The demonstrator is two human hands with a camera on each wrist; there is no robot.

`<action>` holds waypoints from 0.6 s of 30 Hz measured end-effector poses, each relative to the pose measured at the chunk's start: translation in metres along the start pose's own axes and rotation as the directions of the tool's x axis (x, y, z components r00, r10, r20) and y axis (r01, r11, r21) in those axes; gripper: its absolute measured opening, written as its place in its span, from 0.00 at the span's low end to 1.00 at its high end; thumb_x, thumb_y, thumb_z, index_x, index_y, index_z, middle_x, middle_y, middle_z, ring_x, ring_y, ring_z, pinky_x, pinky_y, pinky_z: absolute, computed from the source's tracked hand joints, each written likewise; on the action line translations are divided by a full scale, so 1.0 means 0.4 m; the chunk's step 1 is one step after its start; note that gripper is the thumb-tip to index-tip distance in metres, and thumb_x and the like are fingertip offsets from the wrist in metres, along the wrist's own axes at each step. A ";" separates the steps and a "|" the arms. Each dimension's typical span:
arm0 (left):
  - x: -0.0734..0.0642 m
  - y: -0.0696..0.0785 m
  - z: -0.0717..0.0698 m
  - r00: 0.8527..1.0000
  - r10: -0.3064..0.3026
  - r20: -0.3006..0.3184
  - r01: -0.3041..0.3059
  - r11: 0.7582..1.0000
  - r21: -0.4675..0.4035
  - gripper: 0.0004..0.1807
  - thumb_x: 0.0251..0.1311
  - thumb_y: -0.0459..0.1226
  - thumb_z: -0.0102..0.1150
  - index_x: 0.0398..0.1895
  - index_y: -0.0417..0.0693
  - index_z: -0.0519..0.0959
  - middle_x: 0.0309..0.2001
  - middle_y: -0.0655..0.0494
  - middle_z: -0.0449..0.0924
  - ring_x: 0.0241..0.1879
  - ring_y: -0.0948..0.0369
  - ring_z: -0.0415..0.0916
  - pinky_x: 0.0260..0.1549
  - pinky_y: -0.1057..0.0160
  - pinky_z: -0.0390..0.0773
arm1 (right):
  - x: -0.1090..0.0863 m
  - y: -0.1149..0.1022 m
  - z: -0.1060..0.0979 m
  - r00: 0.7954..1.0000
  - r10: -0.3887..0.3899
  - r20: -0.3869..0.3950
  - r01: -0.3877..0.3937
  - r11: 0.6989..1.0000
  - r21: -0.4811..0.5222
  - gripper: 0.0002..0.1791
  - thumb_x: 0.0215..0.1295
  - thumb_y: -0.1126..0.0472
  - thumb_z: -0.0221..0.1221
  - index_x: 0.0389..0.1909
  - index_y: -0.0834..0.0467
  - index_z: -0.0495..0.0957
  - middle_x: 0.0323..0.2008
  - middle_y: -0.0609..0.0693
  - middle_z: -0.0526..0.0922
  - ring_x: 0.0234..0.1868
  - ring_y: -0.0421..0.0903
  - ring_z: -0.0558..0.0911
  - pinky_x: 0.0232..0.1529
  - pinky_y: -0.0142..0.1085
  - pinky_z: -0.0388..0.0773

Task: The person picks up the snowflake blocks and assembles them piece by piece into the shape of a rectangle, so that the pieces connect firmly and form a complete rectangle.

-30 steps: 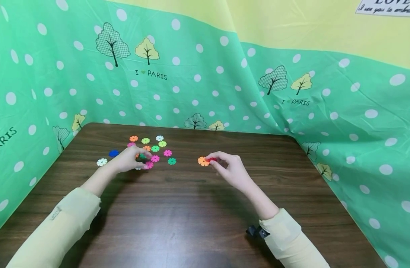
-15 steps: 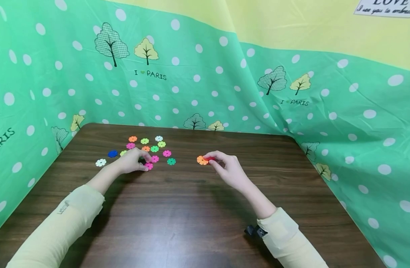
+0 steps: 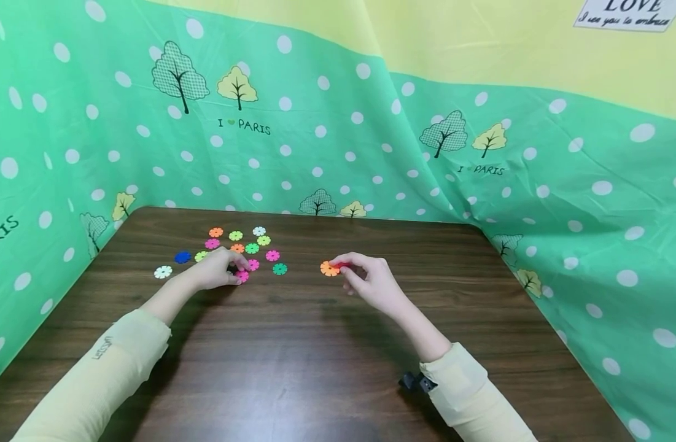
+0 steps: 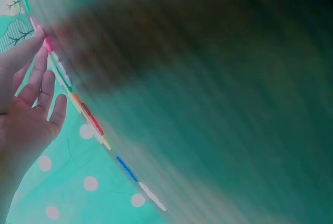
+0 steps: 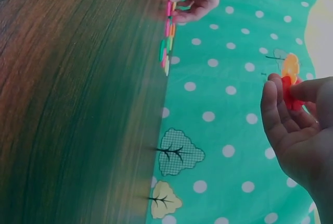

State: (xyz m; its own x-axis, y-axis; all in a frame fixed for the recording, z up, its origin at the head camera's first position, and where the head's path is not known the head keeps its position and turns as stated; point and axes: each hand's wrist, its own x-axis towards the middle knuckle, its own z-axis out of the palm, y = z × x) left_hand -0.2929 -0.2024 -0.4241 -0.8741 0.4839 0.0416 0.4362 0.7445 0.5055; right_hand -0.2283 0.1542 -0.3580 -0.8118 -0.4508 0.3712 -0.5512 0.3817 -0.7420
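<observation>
My left hand [image 3: 213, 271] is low over a scatter of notched plastic discs at the left of the table, thumb and forefinger pinching a pink disc [image 3: 244, 277] at its edge. A second pink disc [image 3: 253, 264] lies just beyond the fingertips. Raised above the table, my right hand [image 3: 375, 285] pinches a red disc [image 5: 289, 95] between thumb and fingers. An orange disc [image 3: 329, 269] is joined to the red one and sticks out to the left. Part of the red disc is hidden by the fingers.
Around the left hand lie several more discs, among them a white disc [image 3: 163, 272], a blue disc [image 3: 183, 257] and a green disc [image 3: 280, 269]. A green dotted curtain [image 3: 338, 141] borders the dark wooden table [image 3: 293, 344] at the back and sides.
The left hand has lowered slightly toward the near pink disc and its fingers have closed in on it. The right hand still holds the joined discs in nearly the same place.
</observation>
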 end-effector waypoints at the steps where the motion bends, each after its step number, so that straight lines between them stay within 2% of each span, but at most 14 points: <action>1: 0.000 0.000 0.000 1.000 0.001 0.000 -0.001 1.000 0.002 0.13 0.50 0.31 0.68 0.41 0.43 0.83 0.40 0.52 0.83 0.45 0.52 0.77 0.47 0.49 0.77 | 0.000 -0.002 0.000 1.000 0.008 0.002 -0.008 1.000 0.012 0.10 0.65 0.67 0.57 0.43 0.52 0.82 0.26 0.52 0.81 0.20 0.46 0.78 0.22 0.42 0.80; 5: 0.001 -0.001 0.002 1.000 0.002 0.002 -0.002 1.000 0.003 0.13 0.50 0.30 0.68 0.41 0.43 0.82 0.40 0.52 0.83 0.45 0.51 0.77 0.47 0.49 0.76 | -0.001 -0.010 -0.001 0.999 0.051 0.008 -0.051 0.998 0.037 0.09 0.65 0.67 0.57 0.43 0.55 0.82 0.25 0.55 0.81 0.21 0.47 0.79 0.25 0.45 0.81; 8: 0.005 -0.002 0.004 1.000 -0.006 0.007 0.006 1.000 -0.016 0.13 0.50 0.30 0.68 0.41 0.43 0.81 0.39 0.52 0.82 0.44 0.53 0.77 0.47 0.50 0.77 | -0.002 -0.029 -0.003 0.997 0.081 0.014 -0.082 0.996 0.046 0.09 0.65 0.69 0.57 0.43 0.59 0.81 0.26 0.55 0.81 0.22 0.51 0.80 0.26 0.41 0.82; 14: 0.009 -0.001 0.004 0.999 -0.052 0.001 0.052 0.998 -0.034 0.12 0.49 0.30 0.69 0.38 0.44 0.81 0.37 0.53 0.80 0.36 0.57 0.74 0.38 0.56 0.76 | -0.009 -0.096 -0.017 0.994 0.105 0.022 -0.106 0.993 0.044 0.10 0.64 0.72 0.55 0.45 0.66 0.80 0.27 0.59 0.81 0.23 0.57 0.81 0.26 0.34 0.81; 18: 0.005 0.006 -0.002 0.998 -0.060 -0.013 0.060 0.998 -0.033 0.08 0.49 0.30 0.69 0.33 0.44 0.80 0.32 0.55 0.80 0.32 0.59 0.73 0.34 0.58 0.75 | -0.011 -0.100 -0.019 0.993 0.113 0.015 -0.114 0.991 0.074 0.10 0.64 0.71 0.55 0.45 0.66 0.80 0.26 0.61 0.81 0.23 0.59 0.81 0.28 0.42 0.82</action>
State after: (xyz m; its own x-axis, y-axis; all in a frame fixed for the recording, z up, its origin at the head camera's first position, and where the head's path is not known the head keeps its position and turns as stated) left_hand -0.2938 -0.2000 -0.4222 -0.9016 0.4321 0.0220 0.3757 0.7568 0.5349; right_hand -0.2042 0.1470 -0.3255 -0.8659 -0.4170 0.2764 -0.4394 0.3697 -0.8187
